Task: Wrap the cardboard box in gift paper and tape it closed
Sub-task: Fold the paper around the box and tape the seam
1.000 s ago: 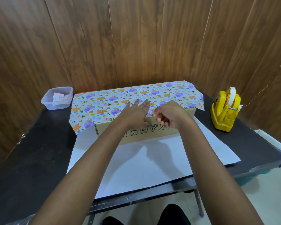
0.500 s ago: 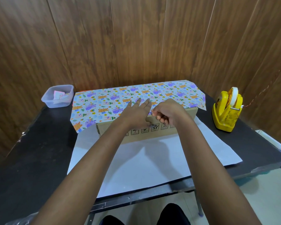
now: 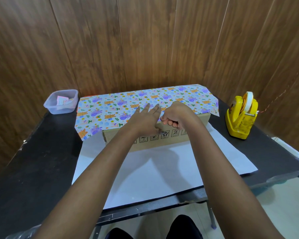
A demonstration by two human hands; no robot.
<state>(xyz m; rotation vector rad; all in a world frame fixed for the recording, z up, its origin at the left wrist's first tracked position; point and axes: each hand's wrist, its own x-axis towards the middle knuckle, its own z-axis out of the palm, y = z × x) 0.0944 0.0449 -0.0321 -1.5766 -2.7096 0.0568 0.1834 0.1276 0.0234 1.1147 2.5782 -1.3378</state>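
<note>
Head view: the cardboard box (image 3: 110, 138) lies on the black worktop (image 3: 41, 161) with its long axis running left to right across me, its bare near side facing me. The gift paper (image 3: 110, 107) is folded over its top from the far side, print upward, and the rest of the sheet lies white side up on the worktop between the box and me.

Both hands meet at the middle of the box's near top edge. My left hand (image 3: 145, 119) lies flat on the paper, fingers straight and slightly spread, pressing the flap down. My right hand (image 3: 175, 114) touches it on the right, its fingers (image 3: 169, 122) curled down over the edge and, as far as I can tell, pinching the paper's edge there. Whether they also hold tape I cannot tell.

The yellow tape dispenser (image 3: 240, 118) stands to the right, well apart from the box and on the right hand's side, with nothing in between. I judge that hand should fetch tape while the left pins the flap.

A clear plastic tub (image 3: 62, 107) of paper scraps sits at the far left, out of the way.
</note>
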